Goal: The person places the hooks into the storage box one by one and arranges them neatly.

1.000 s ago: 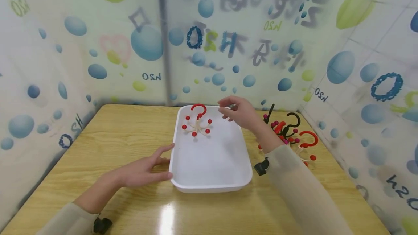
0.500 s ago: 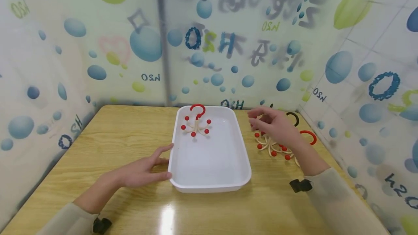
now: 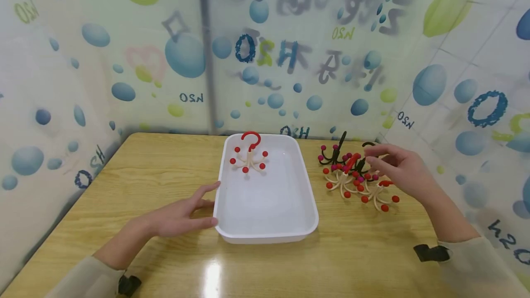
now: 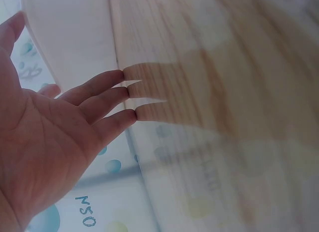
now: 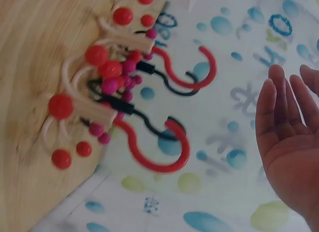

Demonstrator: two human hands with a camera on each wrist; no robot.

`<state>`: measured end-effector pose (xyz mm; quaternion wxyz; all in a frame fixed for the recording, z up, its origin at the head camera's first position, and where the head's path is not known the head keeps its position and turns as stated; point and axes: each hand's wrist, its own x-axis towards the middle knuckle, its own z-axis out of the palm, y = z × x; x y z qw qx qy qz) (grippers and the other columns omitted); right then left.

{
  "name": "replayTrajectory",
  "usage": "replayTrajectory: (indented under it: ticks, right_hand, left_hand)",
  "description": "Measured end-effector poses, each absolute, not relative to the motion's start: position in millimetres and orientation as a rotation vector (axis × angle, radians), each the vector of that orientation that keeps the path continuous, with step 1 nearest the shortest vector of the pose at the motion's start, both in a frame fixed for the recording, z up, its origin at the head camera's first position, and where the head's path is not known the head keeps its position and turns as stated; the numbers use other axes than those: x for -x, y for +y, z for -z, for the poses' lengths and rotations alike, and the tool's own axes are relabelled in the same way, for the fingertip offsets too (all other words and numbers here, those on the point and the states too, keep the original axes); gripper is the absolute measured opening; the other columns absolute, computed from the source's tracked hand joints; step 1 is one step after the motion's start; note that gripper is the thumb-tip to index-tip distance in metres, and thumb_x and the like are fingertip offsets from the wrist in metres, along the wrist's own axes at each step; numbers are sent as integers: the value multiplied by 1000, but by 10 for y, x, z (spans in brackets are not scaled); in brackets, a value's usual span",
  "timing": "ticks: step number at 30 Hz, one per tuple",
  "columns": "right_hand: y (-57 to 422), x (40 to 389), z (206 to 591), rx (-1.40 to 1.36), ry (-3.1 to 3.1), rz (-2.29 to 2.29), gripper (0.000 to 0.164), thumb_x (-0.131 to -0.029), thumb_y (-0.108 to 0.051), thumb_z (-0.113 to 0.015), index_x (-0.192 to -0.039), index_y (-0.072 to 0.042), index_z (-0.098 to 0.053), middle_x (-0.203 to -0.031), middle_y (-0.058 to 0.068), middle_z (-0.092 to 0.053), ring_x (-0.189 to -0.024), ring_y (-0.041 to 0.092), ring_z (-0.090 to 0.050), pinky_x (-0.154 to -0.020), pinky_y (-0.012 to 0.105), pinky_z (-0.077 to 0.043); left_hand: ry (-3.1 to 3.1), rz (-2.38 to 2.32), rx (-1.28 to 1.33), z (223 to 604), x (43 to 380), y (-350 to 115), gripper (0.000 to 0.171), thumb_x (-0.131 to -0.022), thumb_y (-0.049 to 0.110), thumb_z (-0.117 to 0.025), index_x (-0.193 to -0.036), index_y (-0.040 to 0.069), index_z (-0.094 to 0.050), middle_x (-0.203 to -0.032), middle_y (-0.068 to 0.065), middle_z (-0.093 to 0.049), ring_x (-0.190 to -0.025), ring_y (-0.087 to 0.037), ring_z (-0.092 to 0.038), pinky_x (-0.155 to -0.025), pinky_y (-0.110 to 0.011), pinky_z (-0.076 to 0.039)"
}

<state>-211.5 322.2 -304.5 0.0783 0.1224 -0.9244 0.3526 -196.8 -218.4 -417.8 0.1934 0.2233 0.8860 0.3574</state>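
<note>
My left hand (image 3: 178,217) touches the left rim of the white tray (image 3: 267,206) with thumb and fingertips, its fingers spread. The left wrist view shows that palm (image 4: 55,127) beside the tray wall, fingertips on the wood. Inside the tray, near its back, stands a cream claw hanger (image 3: 250,161) with red ball tips and a red hook. My right hand (image 3: 401,169) hovers over a cluster of similar hangers, holding nothing. In the right wrist view the fingers of this hand (image 5: 291,127) stay apart from the red hook (image 5: 162,167) of the nearest cream hanger (image 5: 94,110).
Among the cream hangers stand black hangers (image 3: 334,156) with magenta ball tips, close together and overlapping on the right of the wooden table (image 3: 174,164). A patterned curtain (image 3: 265,82) rises behind the table and along both sides.
My right hand has moved from above the tray's back right corner to the right, over the hanger cluster. My left hand has stayed at the tray's rim.
</note>
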Motion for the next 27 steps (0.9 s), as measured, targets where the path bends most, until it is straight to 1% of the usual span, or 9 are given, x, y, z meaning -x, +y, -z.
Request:
replayTrajectory:
  ticks: [3,6,8,11,14,16,20,23,27]
  right_hand:
    - [3395,2109,3064,-342,-2769,-1002,34,-103,-38,-61,-128,-16,-66,-100,-2,-76,-82,5,-70,-68,25,-58]
    - [3560,2113,3096,-274,-2777,-966,38,-103,-41,-60,-131,-16,-65,-102,-2,-76,-82,4,-69,-69,23,-57]
    - [3661,2120,3125,-233,-2777,-945,40,-102,-42,-60,-132,-15,-64,-103,-3,-75,-82,5,-70,-69,22,-56]
    - [3795,2132,3183,-181,-2778,-946,43,-102,-44,-59,-133,-15,-62,-100,-10,-73,-82,9,-71,-69,20,-55]
    - [3903,2144,3256,-170,-2779,-961,44,-103,-41,-59,-135,-11,-60,-101,-10,-72,-82,9,-71,-68,21,-56]
    - [3955,2153,3309,-147,-2786,-963,46,-103,-42,-59,-137,-10,-59,-106,-5,-71,-81,4,-69,-67,21,-57]
    - [4029,2184,3414,-91,-2813,-929,52,-103,-46,-57,-140,-10,-57,-121,12,-67,-81,-4,-65,-67,20,-56]
    - [4072,2213,3492,-61,-2845,-918,56,-103,-49,-56,-141,-9,-55,-126,20,-65,-81,-5,-63,-67,20,-56]
    - [4125,2238,3589,-62,-2873,-945,55,-104,-47,-55,-140,-7,-55,-124,23,-66,-83,-2,-65,-68,22,-57]
  left_hand:
    - [2488,-1004,-624,4175,1975,-2189,90,-94,60,-64,-161,38,-8,-151,-5,-55,-146,-36,-42,-114,-65,-33]
    - [2486,-1005,-637,4167,1975,-2191,90,-95,59,-64,-162,37,-8,-151,-6,-55,-146,-36,-42,-114,-65,-33]
    - [2485,-1004,-650,4162,1970,-2190,89,-95,58,-63,-161,37,-8,-151,-7,-55,-146,-37,-42,-114,-65,-33]
    - [2480,-1008,-666,4154,1958,-2188,87,-96,55,-63,-161,37,-8,-151,-9,-54,-145,-38,-42,-113,-66,-33]
    - [2472,-1015,-668,4145,1949,-2186,86,-97,53,-64,-161,38,-9,-151,-9,-54,-145,-39,-42,-113,-66,-33]
    - [2466,-1019,-666,4144,1946,-2186,86,-97,53,-64,-161,38,-9,-152,-9,-53,-146,-39,-41,-113,-67,-32]
    - [2460,-1021,-664,4152,1945,-2185,86,-97,54,-64,-161,38,-8,-152,-9,-53,-146,-39,-41,-113,-67,-32]
    - [2468,-1014,-655,4163,1949,-2186,88,-96,56,-63,-161,38,-8,-152,-8,-53,-146,-38,-41,-114,-66,-32]
    - [2480,-1006,-628,4180,1964,-2187,89,-95,59,-63,-161,40,-7,-152,-6,-53,-146,-35,-41,-115,-64,-32]
